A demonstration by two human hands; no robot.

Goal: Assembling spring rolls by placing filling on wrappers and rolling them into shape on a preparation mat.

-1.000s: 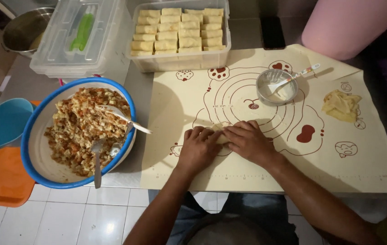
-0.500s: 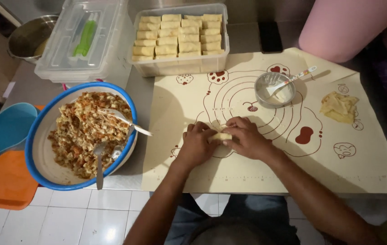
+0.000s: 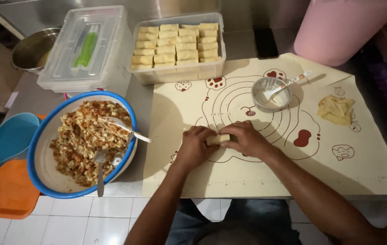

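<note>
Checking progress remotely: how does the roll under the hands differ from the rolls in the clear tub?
The roll lies alone on the baking mat, gripped at its ends by the left hand and right hand; the finished rolls are untouched, packed in neat rows inside the clear tub. Both look pale yellow and similarly shaped.

A blue-rimmed bowl of filling (image 3: 43,149) sits beside a clear tub of finished rolls (image 3: 177,43) and a pink bucket (image 3: 343,27).

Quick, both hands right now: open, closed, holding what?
Left hand: closed on the pale roll, at its left end.
Right hand: closed on the same roll, at its right end.
</note>
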